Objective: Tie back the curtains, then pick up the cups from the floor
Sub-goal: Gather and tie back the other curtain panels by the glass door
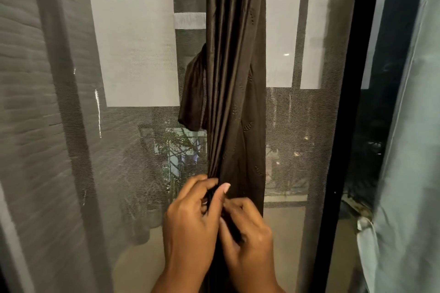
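A dark brown curtain (234, 78) hangs gathered into a narrow bunch down the middle of the view, in front of a mesh screen. A loose end of the same fabric (192, 95) droops from its left side at mid height. My left hand (190, 219) pinches the bunched folds from the left, thumb on the front of the cloth. My right hand (245, 231) grips the same folds just below and to the right. Both hands touch each other on the fabric. No cups are in view.
A grey mesh screen (133, 150) covers the window behind the curtain. A black door frame (350, 126) runs down the right. A pale blue-grey curtain (409, 173) hangs at the far right edge. Lit buildings show outside.
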